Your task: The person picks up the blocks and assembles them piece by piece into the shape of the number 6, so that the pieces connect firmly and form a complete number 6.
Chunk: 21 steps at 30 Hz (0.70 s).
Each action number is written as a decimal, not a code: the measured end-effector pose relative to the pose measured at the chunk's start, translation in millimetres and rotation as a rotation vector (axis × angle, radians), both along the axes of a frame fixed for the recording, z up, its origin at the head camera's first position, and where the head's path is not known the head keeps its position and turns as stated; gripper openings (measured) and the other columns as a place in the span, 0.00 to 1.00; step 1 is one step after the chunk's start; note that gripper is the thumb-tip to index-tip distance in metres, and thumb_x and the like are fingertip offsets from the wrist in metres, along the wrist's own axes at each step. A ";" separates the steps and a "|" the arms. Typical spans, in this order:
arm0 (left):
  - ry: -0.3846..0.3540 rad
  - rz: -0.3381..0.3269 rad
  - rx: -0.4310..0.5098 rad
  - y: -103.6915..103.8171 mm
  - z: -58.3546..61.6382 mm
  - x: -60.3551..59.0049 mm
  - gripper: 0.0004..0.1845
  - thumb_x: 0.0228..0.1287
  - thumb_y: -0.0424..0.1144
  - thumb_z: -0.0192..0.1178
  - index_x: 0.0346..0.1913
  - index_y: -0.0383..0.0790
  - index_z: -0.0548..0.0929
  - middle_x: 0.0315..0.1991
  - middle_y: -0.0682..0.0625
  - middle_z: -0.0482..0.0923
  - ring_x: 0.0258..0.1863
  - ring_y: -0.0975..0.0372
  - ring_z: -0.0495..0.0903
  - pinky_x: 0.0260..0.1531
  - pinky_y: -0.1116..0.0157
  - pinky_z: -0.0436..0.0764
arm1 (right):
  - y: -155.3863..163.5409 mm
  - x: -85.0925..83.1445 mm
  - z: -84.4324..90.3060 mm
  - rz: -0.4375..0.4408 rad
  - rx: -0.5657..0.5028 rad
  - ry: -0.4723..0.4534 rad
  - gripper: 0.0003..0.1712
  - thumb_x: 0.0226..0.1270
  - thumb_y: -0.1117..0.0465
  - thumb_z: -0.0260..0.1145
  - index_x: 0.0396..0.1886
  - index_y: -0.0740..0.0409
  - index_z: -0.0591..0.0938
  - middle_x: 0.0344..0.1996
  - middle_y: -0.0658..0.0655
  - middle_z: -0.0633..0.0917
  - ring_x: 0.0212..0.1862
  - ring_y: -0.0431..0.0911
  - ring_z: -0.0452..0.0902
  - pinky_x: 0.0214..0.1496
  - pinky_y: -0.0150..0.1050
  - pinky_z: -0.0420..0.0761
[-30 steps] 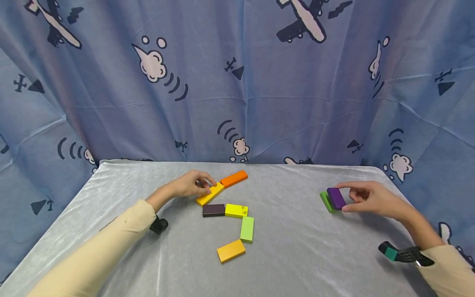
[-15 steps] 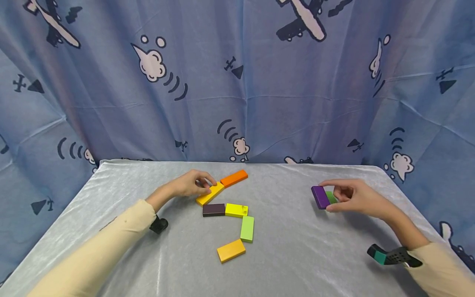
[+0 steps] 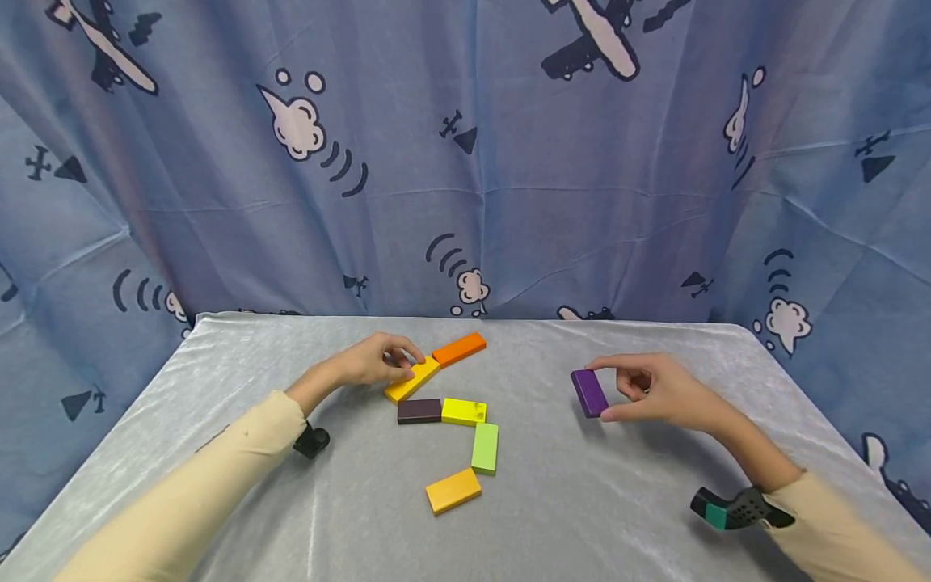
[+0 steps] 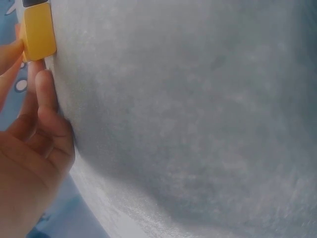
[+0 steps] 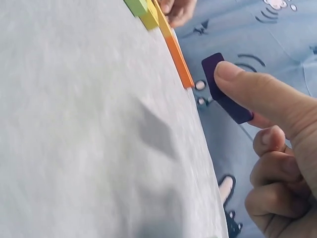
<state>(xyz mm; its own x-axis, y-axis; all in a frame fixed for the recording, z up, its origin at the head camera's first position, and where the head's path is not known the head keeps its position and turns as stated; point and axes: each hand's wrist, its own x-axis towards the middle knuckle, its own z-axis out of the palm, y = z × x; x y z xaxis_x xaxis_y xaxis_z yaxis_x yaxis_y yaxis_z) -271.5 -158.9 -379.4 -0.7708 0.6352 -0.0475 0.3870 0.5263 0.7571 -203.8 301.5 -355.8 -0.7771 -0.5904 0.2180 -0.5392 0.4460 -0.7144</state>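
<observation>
My right hand (image 3: 600, 391) pinches a purple block (image 3: 590, 393) between thumb and forefinger and holds it tilted just above the grey table (image 3: 582, 501), right of centre. The right wrist view shows the thumb lying on that purple block (image 5: 229, 103). My left hand (image 3: 396, 364) rests at the near end of a yellow block (image 3: 412, 380), thumb and fingers pinching it; the left wrist view shows fingertips (image 4: 43, 82) against the same yellow block (image 4: 39, 32). An orange block (image 3: 459, 349) lies at the yellow block's far end.
A curved row of flat blocks runs down the middle: dark brown (image 3: 419, 411), lime yellow (image 3: 463, 412), light green (image 3: 484, 448), amber (image 3: 452, 491). A blue cartoon curtain (image 3: 465, 162) hangs behind the table. No green block shows near my right hand.
My right hand has carried the purple block leftward from the right side, off the green block it lay on. The left hand and the row of blocks have stayed put.
</observation>
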 end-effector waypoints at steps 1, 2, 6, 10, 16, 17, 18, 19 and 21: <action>0.002 -0.003 -0.001 -0.3 -0.1 0.0 0.13 0.69 0.26 0.63 0.55 0.32 0.84 0.41 0.47 0.83 0.39 0.57 0.79 0.38 0.63 0.79 | -3.4 0.1 -0.1 0.005 -0.001 0.003 0.34 0.51 0.62 0.84 0.59 0.57 0.83 0.19 0.53 0.68 0.22 0.39 0.64 0.22 0.36 0.67; 0.003 -0.006 -0.001 -0.5 -0.2 0.0 0.14 0.69 0.26 0.63 0.55 0.32 0.84 0.41 0.47 0.83 0.39 0.57 0.79 0.37 0.63 0.79 | -6.6 0.2 -0.2 0.011 -0.004 0.003 0.33 0.51 0.62 0.84 0.59 0.57 0.83 0.19 0.53 0.67 0.22 0.39 0.63 0.22 0.36 0.67; 0.003 -0.006 -0.005 -0.8 -0.6 -0.3 0.14 0.69 0.26 0.63 0.56 0.33 0.84 0.42 0.46 0.83 0.39 0.57 0.80 0.38 0.63 0.79 | -18.3 0.3 -0.5 0.039 -0.026 -0.009 0.33 0.51 0.62 0.84 0.59 0.57 0.83 0.18 0.53 0.65 0.21 0.39 0.60 0.21 0.37 0.66; -0.009 0.013 -0.012 0.0 -1.4 -0.9 0.13 0.69 0.26 0.64 0.55 0.33 0.85 0.42 0.47 0.82 0.39 0.57 0.79 0.41 0.63 0.80 | -29.0 0.1 -1.8 0.072 -0.055 -0.029 0.33 0.51 0.62 0.84 0.58 0.57 0.82 0.18 0.55 0.64 0.21 0.40 0.58 0.20 0.38 0.64; -0.014 0.035 -0.024 1.2 -2.1 -2.3 0.13 0.69 0.27 0.65 0.55 0.34 0.85 0.41 0.47 0.82 0.38 0.58 0.78 0.43 0.62 0.80 | -44.2 0.7 -2.3 0.104 -0.052 -0.040 0.33 0.51 0.61 0.84 0.58 0.57 0.82 0.18 0.54 0.63 0.21 0.38 0.58 0.20 0.37 0.63; -0.014 0.034 -0.023 1.1 -2.1 -2.4 0.13 0.69 0.27 0.65 0.55 0.34 0.85 0.41 0.47 0.82 0.38 0.58 0.78 0.43 0.62 0.80 | -46.8 1.2 -2.0 0.102 -0.044 -0.044 0.33 0.51 0.60 0.84 0.58 0.57 0.83 0.17 0.54 0.63 0.21 0.38 0.58 0.20 0.37 0.63; -0.014 0.034 -0.024 1.1 -2.1 -2.4 0.13 0.69 0.27 0.65 0.55 0.34 0.85 0.41 0.47 0.82 0.38 0.58 0.78 0.43 0.62 0.80 | -49.2 1.7 -1.6 0.097 -0.033 -0.052 0.33 0.51 0.59 0.84 0.58 0.56 0.83 0.17 0.53 0.63 0.21 0.38 0.58 0.20 0.37 0.63; -0.014 0.034 -0.024 1.0 -2.0 -2.4 0.13 0.69 0.27 0.65 0.55 0.34 0.85 0.41 0.47 0.82 0.38 0.58 0.78 0.43 0.62 0.80 | -51.4 2.3 -1.4 0.090 -0.022 -0.056 0.33 0.51 0.58 0.85 0.58 0.56 0.83 0.17 0.51 0.63 0.21 0.38 0.58 0.21 0.36 0.63; -0.015 0.034 -0.025 0.8 -1.9 -2.2 0.13 0.69 0.27 0.65 0.55 0.34 0.85 0.41 0.47 0.82 0.38 0.58 0.78 0.43 0.62 0.80 | -55.8 3.4 -0.4 0.076 0.001 -0.068 0.34 0.51 0.56 0.85 0.59 0.54 0.83 0.17 0.48 0.63 0.21 0.38 0.59 0.21 0.36 0.63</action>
